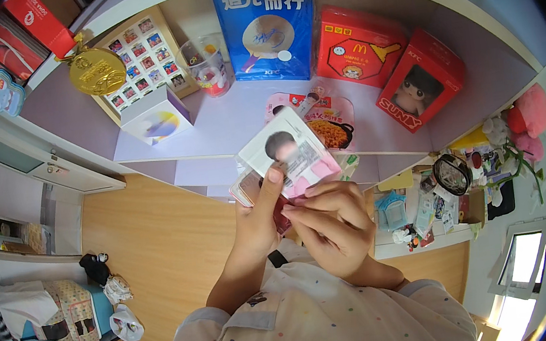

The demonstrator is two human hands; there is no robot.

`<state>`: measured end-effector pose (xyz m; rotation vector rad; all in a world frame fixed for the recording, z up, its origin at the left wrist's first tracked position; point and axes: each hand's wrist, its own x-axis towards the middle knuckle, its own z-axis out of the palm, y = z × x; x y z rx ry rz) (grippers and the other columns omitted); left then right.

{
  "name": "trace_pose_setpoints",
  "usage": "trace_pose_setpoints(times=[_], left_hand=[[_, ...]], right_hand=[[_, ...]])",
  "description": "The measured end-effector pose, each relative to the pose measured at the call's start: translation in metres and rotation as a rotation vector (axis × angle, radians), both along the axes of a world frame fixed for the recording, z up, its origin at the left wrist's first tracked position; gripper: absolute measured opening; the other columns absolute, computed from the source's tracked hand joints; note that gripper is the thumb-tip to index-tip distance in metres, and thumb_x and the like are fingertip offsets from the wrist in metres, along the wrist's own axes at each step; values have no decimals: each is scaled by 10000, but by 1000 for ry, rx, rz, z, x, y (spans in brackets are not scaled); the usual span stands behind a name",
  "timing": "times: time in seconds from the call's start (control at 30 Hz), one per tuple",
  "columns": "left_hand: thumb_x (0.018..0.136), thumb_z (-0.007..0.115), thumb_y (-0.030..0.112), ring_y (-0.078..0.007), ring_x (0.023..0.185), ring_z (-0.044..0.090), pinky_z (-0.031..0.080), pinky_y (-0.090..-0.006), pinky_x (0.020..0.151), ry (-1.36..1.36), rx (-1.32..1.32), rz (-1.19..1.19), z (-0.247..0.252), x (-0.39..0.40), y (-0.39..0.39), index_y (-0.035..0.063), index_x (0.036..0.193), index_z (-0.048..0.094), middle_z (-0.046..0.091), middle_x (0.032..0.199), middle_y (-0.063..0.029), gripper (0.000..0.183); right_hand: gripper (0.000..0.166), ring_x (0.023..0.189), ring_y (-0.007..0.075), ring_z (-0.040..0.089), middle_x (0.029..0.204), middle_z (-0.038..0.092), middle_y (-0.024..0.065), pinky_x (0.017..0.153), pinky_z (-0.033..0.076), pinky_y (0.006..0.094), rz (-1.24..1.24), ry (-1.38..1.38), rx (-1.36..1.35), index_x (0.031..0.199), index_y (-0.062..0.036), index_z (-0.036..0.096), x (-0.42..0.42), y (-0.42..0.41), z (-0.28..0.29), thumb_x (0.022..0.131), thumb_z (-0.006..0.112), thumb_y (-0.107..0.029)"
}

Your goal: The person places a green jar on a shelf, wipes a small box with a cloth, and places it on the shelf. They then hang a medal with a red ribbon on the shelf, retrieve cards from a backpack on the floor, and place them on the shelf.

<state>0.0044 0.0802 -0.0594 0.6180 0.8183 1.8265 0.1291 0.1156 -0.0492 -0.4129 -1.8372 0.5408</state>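
A stack of photo cards (246, 188) sits in my left hand (258, 218), the thumb pressed over its front. Above it, a card with a portrait and printed writing (295, 142), seemingly in a clear sleeve, is pinned by that thumb. My right hand (338, 221) pinches the lower edge of this card between thumb and fingers. Part of a dark red card (283, 222) shows between the hands. Behind the cards, a pink food package with a noodle picture (331, 127) lies on the white shelf (240, 115), a small clear item with a portrait (309, 100) on top.
A blue KFC box (268, 33), a red McDonald's box (357, 45) and a red KFC doll box (420, 81) stand along the shelf. Left are a clear plastic cup (205, 66), a white box (156, 116) and a hanging gold medal (97, 72). A cluttered desk (425, 244) is right.
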Motion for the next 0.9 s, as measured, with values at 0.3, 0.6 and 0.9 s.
trace_pose_setpoints(times=[0.3, 0.6, 0.9], left_hand=[[941, 622, 137, -157, 1000, 625, 535, -311, 853, -25, -71, 63, 20, 9, -5, -11, 1239, 528, 625, 1123, -90, 346], [935, 630, 134, -160, 1032, 616, 527, -319, 867, -20, -181, -23, 33, 7, -14, -27, 1243, 535, 627, 1133, -99, 360], [955, 591, 185, -193, 728, 675, 551, -326, 525, -46, -287, -104, 42, 4, -22, -23, 1205, 538, 658, 959, -109, 329]], right_hand=[[313, 739, 143, 583, 921, 646, 52, 613, 437, 265, -147, 37, -311, 1039, -63, 696, 18, 25, 13, 741, 786, -29], [285, 790, 101, 633, 906, 698, 89, 675, 478, 233, 183, 30, -450, 1128, -18, 688, 32, 57, 35, 844, 668, 12], [290, 799, 213, 646, 964, 680, 76, 655, 520, 297, 229, -337, 383, 980, -65, 703, 53, 101, 56, 691, 678, -66]])
